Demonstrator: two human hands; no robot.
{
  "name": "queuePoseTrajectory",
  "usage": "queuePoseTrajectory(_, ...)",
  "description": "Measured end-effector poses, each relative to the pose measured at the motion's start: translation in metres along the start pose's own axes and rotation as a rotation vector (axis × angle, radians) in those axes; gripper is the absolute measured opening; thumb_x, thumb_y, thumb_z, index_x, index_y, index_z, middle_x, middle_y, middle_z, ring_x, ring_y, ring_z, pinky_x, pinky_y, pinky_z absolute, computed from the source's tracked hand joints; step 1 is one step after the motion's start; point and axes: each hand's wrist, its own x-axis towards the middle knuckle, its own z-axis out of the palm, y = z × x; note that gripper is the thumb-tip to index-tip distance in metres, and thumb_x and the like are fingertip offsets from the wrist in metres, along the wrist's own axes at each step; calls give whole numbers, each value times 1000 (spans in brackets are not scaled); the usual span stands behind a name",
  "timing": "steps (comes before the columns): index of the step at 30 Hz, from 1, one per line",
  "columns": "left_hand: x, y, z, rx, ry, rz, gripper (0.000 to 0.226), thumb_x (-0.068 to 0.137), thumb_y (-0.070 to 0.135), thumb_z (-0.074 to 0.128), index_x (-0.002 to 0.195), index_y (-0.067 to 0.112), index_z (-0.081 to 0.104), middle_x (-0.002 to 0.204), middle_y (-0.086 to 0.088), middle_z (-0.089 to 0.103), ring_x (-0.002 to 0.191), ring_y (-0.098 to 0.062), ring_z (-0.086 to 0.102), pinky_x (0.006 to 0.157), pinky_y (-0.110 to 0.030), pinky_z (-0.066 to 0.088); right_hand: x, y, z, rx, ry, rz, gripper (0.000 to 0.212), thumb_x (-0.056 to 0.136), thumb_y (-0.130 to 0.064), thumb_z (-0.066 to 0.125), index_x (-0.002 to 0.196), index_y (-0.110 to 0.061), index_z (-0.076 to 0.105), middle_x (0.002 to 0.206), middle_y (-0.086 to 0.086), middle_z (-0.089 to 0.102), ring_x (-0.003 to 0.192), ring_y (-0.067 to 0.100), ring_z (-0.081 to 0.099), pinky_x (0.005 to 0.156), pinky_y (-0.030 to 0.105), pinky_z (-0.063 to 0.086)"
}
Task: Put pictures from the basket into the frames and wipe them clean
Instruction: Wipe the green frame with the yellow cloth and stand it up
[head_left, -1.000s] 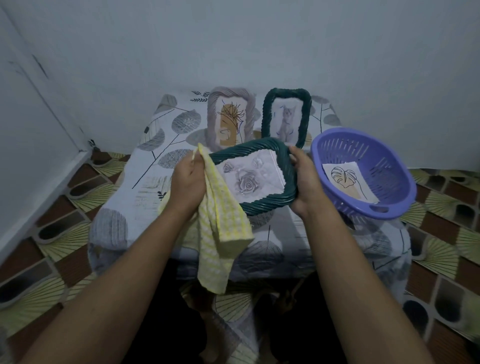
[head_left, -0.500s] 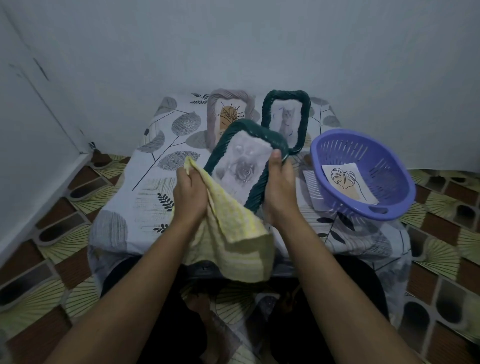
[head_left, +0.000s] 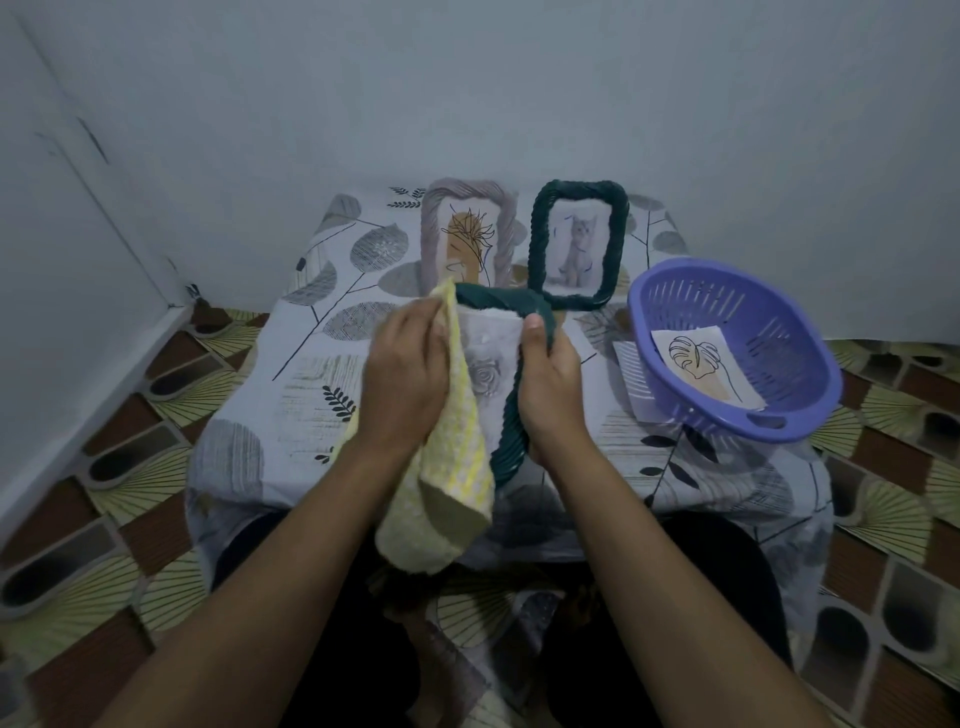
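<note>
My right hand (head_left: 548, 379) grips the right edge of a dark green woven frame (head_left: 511, 405) that holds a grey rose picture (head_left: 488, 371), upright over the table. My left hand (head_left: 408, 371) holds a yellow checked cloth (head_left: 447, 467) against the frame's left side, covering that edge. A purple basket (head_left: 737, 291) at the right holds a leaf drawing (head_left: 698, 364). Two filled frames stand at the back: a grey one (head_left: 467, 234) with an orange plant picture and a dark green one (head_left: 576, 244) with a cat picture.
The low table wears a leaf-print cloth (head_left: 311, 364) and stands against a pale wall. A sheet of paper (head_left: 631, 374) lies under the basket's left rim. Patterned floor tiles (head_left: 104, 467) surround the table. My dark-clad legs are under the near edge.
The frame has turned from landscape and tilted to upright. My left hand with the cloth has risen to the frame's top left. My right hand has shifted along the right edge.
</note>
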Motion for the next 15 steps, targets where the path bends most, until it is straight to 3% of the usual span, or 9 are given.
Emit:
queuePoseTrajectory(2,-19,1,2,-63,-240,-36,52,107,27,33,156,11,25,158,-9,32,144,-17,30,120,-27,22,9,-6,-7,10,65,10,27,102,-46,44,105,-27,63,103,-5,70,102,15,66,96,48,53)
queuePoseTrajectory(3,-29,0,2,-109,-333,-63,57,107,32,29,159,13,12,164,-5,20,149,-11,18,121,-21,13,13,-11,-13,16,95,7,26,102,-46,44,103,-28,62,104,-5,71,102,16,67,96,48,53)
queuePoseTrajectory(5,-45,-4,2,-185,-445,-103,65,105,43,26,159,18,-1,165,3,10,147,1,9,114,-6,4,18,-21,-23,15,133,1,25,104,-43,42,99,-28,61,102,-5,70,101,15,67,95,45,54)
queuePoseTrajectory(7,-50,-7,1,-211,-480,-111,70,101,47,26,158,21,-5,163,7,7,144,6,5,110,0,2,19,-24,-30,6,121,-17,25,106,-41,40,96,-29,59,100,-9,68,97,10,66,91,38,55)
queuePoseTrajectory(9,-43,-6,2,-215,-455,-105,68,102,44,26,157,20,-6,165,5,4,146,3,4,111,-1,1,15,-23,-29,-7,104,-26,23,106,-40,39,95,-30,57,97,-11,66,91,4,63,85,31,53)
queuePoseTrajectory(12,-16,1,5,-189,-365,-118,65,106,40,25,158,18,-7,167,1,-2,146,2,1,113,-7,1,5,-15,-20,-21,41,-50,25,106,-39,40,95,-26,58,84,4,66,77,6,59,75,29,50)
queuePoseTrajectory(15,14,7,3,-6,-291,-74,65,105,47,18,159,18,-5,168,0,-3,152,-10,-2,120,-25,2,-4,-5,-11,-39,-29,-65,26,107,-36,40,87,-27,55,59,-17,56,57,-4,49,60,17,42)
